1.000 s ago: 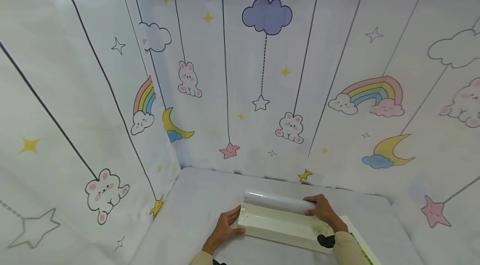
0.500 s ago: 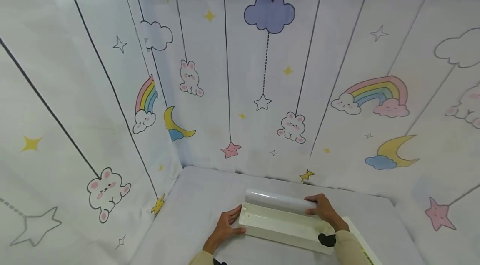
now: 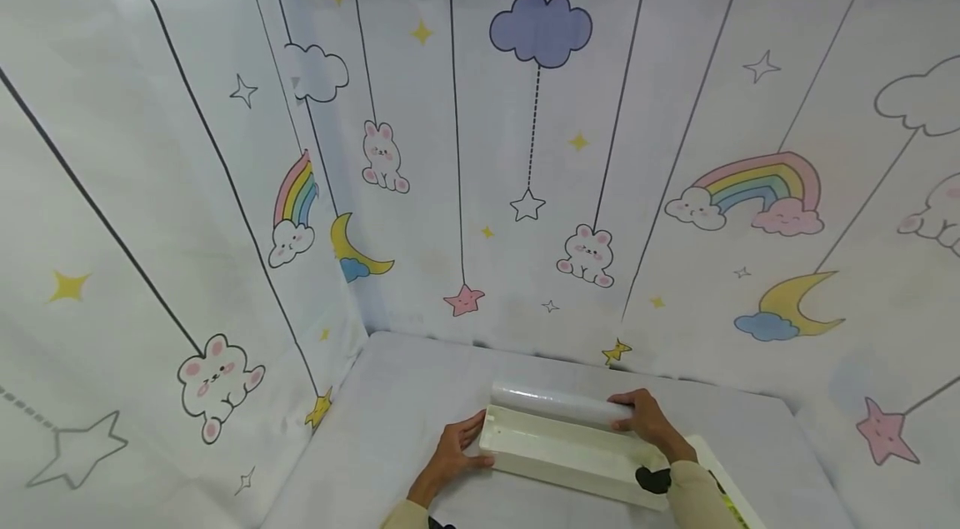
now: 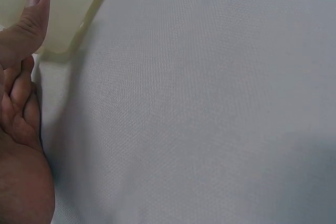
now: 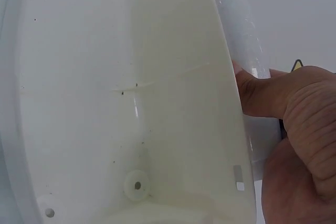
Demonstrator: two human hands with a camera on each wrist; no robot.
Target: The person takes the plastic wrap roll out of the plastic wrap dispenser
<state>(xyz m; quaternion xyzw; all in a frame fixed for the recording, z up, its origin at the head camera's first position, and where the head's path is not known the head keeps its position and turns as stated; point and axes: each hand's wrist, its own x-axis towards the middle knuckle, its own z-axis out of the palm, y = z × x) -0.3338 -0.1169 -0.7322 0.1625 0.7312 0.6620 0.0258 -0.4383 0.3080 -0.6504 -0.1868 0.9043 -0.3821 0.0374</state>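
Note:
A long cream plastic box (image 3: 555, 437) with an uncovered top lies across the table. My left hand (image 3: 452, 447) holds its left end, thumb on the front face; the left wrist view shows the thumb pressed to the box wall (image 4: 73, 3). Along the box's far side lies a shiny roll of clear plastic film (image 3: 551, 401). My right hand (image 3: 651, 419) grips the roll's right end, reaching over the box. In the right wrist view, the thumb sits between the roll (image 5: 239, 14) and the box rim, and small holes and dark specks mark the box interior (image 5: 173, 51).
A pale strip-like piece with a yellow-green marking (image 3: 731, 504) lies at the right, partly behind the right sleeve (image 3: 697, 496). The white-covered table (image 3: 420, 371) meets walls printed with rabbits, stars and clouds at its back and left.

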